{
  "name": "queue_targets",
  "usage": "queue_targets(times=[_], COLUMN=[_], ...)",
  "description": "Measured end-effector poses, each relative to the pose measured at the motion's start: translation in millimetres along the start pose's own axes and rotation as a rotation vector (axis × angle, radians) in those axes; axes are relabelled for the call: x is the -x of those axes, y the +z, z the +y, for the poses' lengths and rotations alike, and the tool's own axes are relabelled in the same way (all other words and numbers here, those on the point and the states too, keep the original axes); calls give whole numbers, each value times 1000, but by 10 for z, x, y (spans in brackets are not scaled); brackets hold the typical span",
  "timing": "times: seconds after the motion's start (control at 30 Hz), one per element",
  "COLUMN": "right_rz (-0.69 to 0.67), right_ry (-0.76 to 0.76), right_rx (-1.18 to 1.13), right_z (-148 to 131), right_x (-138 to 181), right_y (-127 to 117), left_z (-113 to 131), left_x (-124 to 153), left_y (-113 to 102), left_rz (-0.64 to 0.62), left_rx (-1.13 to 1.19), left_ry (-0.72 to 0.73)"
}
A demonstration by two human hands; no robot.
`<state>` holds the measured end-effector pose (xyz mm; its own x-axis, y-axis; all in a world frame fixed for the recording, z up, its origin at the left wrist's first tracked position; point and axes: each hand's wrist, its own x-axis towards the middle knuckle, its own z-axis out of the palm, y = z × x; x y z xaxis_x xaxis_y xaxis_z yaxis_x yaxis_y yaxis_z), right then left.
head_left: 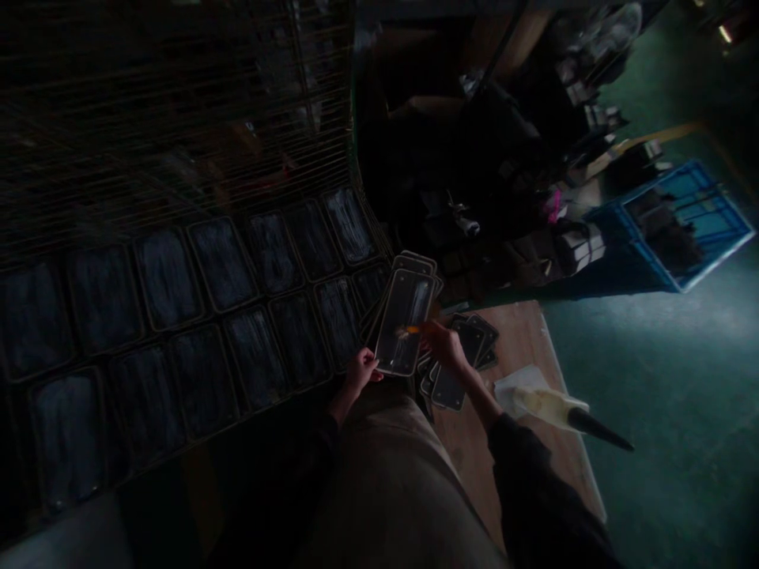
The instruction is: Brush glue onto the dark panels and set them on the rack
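My left hand [360, 371] grips the lower left corner of a dark rectangular panel [403, 316] with a pale rim and small holes near its ends. In my right hand [442, 344] is a brush [408, 331] with an orange handle, its bristles against the panel's face. A glossy streak shows on the panel's upper part. More such panels lie stacked under and behind the held one. To the right, loose dark panels [459, 371] overlap on a wooden board [522, 340]. The picture is dim, so fine detail is lost.
Rows of streaked dark panels [169, 276] cover the surface at left, before a wire rack [178, 118]. On the board's right lies a pale bottle with a long black nozzle [598, 427]. A blue crate [658, 253] holding dark pieces stands on the green floor.
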<state>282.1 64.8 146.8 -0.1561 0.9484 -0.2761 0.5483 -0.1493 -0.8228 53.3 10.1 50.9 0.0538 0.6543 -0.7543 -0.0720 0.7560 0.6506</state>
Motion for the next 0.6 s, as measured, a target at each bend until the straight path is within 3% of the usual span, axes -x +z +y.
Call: queue_targets(times=[0.17, 0.33, 0.43, 0.6], right_rz=[278, 265, 153, -69], right_ry=[-143, -198, -198, -185], right_rx=[184, 372, 437, 357], right_z=[-97, -135, -65, -5], right_x=[-526, -676, -460, 272], right_y=[-222, -139, 60, 464], left_z=[-33, -110, -152, -150], left_x=[-37, -59, -68, -47], left_y=[-4, -5, -6, -14], left_rz=[8, 21, 28, 29], left_rx=[0, 16, 24, 30], left_ry=[19, 22, 19, 22])
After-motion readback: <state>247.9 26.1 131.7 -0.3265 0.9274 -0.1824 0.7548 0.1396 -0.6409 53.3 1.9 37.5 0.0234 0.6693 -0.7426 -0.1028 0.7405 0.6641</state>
